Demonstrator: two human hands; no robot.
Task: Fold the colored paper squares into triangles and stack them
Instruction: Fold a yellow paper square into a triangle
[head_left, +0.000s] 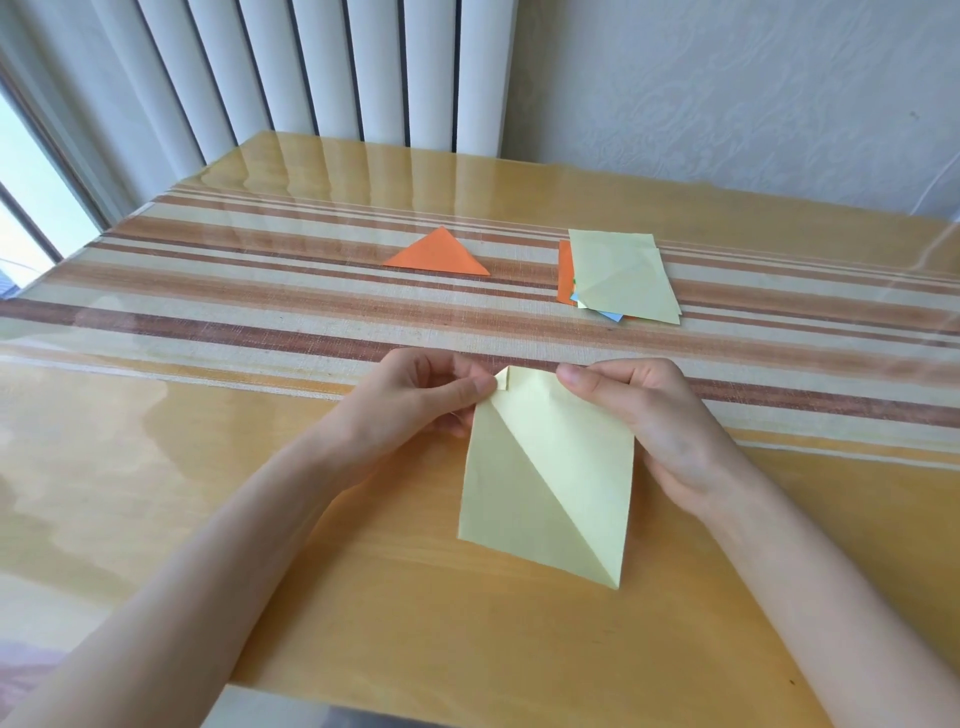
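A pale yellow paper square (550, 478) is held above the table in front of me, with a diagonal crease running from its top left to its bottom right corner. My left hand (415, 395) pinches its top left corner, where a small tip is bent over. My right hand (649, 415) pinches the top right edge. Farther back lies a folded orange triangle (439, 255), flat on the striped runner. To its right sits a loose pile of paper squares (618, 275), yellow on top, with orange and blue edges showing beneath.
The glossy wooden table (156, 467) carries a striped cloth runner (260, 312) across its middle. White vertical blinds (322, 67) and a pale wall stand behind the far edge. A window is at the far left.
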